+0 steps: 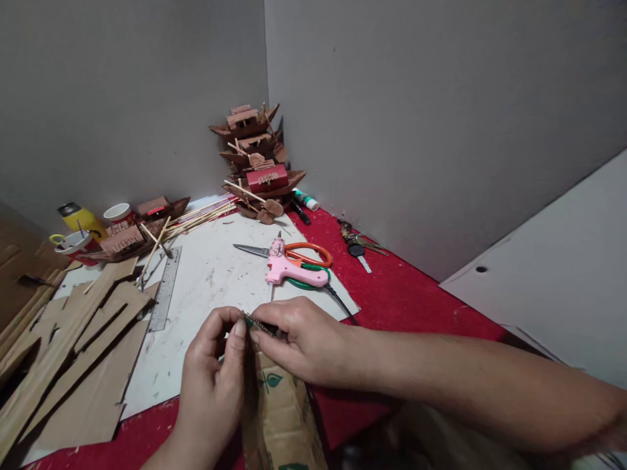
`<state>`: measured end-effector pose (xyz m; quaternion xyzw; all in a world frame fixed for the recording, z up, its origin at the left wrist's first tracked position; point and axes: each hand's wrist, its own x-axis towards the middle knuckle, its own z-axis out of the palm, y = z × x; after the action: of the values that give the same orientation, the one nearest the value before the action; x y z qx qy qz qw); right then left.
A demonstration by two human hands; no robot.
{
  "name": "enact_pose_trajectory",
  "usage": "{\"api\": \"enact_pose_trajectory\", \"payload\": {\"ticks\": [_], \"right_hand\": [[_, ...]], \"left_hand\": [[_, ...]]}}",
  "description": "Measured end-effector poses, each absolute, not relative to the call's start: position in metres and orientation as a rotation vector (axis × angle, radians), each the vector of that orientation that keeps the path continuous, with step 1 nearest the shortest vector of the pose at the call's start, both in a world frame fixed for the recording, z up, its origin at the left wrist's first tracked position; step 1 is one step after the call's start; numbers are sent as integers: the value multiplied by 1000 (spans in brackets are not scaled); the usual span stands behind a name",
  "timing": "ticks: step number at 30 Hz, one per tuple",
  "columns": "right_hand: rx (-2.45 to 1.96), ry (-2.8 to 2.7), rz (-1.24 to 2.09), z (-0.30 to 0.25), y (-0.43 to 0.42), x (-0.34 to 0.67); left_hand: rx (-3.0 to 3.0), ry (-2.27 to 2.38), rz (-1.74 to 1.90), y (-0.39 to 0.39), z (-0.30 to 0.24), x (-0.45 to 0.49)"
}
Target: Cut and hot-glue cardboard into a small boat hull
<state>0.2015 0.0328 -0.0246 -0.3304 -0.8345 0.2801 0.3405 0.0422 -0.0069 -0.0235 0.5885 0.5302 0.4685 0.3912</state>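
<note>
A long brown cardboard piece (pixel 284 414) with green leaf prints runs from the front edge of the view up to my hands. Its raised side shows corrugated edges. My left hand (pixel 215 372) pinches the far tip between thumb and index finger. From the right, my right hand (pixel 304 339) grips the same end, fingers closed on a dark green edge of the cardboard. Part of that tip is hidden by the fingers. Just beyond them, a pink glue gun (pixel 294 271) lies over scissors (pixel 249 250) with orange and green handles.
Cardboard strips (pixel 93 346) pile at left, beside a clear ruler (pixel 165 287). Several model boats (pixel 267 179) stack in the corner, near thin sticks (pixel 206 215). Two cups and a yellow bottle (pixel 85 222) stand back left. Keys (pixel 360 251) lie on the red cloth (pixel 406 294).
</note>
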Motion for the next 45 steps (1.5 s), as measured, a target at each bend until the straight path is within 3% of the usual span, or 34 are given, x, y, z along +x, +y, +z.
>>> {"api": "enact_pose_trajectory", "payload": {"ticks": [6, 18, 32, 40, 45], "right_hand": [[-906, -2072, 803, -24, 31, 206], [-714, -2132, 400, -30, 28, 205], [-685, -2148, 376, -31, 29, 203], [-721, -2075, 494, -33, 31, 203], [-851, -2020, 767, -31, 35, 202]], "left_hand": [[1624, 1374, 1318, -8, -29, 43], [1348, 1325, 1332, -11, -30, 46], [1342, 1362, 1429, -13, -38, 44], [1246, 1205, 1398, -8, -35, 46], [1192, 1182, 1226, -3, -26, 38]]}}
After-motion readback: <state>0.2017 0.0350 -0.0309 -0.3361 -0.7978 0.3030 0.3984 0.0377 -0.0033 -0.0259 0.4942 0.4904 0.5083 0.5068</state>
